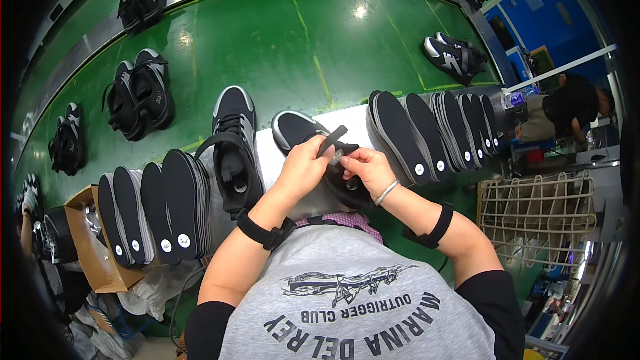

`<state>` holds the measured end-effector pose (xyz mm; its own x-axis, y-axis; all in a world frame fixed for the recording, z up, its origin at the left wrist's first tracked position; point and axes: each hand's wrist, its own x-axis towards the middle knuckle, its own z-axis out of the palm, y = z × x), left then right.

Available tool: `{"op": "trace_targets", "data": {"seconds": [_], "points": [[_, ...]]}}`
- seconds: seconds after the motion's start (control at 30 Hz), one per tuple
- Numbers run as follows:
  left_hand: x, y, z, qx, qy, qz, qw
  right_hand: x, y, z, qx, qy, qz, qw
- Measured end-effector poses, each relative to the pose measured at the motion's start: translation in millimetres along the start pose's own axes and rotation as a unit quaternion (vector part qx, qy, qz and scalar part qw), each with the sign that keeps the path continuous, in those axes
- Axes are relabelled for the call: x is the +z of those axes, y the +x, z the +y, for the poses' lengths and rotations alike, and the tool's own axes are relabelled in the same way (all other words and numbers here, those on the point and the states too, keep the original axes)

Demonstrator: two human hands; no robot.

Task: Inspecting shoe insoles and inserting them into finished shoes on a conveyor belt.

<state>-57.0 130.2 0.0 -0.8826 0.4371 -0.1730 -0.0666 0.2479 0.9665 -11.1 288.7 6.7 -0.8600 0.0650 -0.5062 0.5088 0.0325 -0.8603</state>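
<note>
A black sneaker with a grey toe lies in front of me on a white strip, tilted toward my right. My left hand is closed on its black strap, the strap's end standing up past the thumb. At the shoe's opening, my right hand pinches the edge beside a small greyish patch; the fingertips partly cover that spot. The mate sneaker stands upright just left, its laces and heel opening facing me.
Stacks of black insoles with white round stickers stand at left, and more insole stacks at right. Pairs of sneakers sit along the green table. A cardboard box, a wire rack and a person flank the bench.
</note>
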Motion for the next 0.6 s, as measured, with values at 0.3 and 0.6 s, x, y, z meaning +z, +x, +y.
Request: {"op": "trace_targets", "data": {"seconds": [0.3,0.6], "points": [[3,4,9,0.010,0.025,0.078,0.997,3,-15,-4,-0.083,0.074,-0.022,0.994],[-13,-27,50,0.204,0.145,0.217,0.944,-17,-43,-37,-0.117,-0.077,-0.059,0.988]]}}
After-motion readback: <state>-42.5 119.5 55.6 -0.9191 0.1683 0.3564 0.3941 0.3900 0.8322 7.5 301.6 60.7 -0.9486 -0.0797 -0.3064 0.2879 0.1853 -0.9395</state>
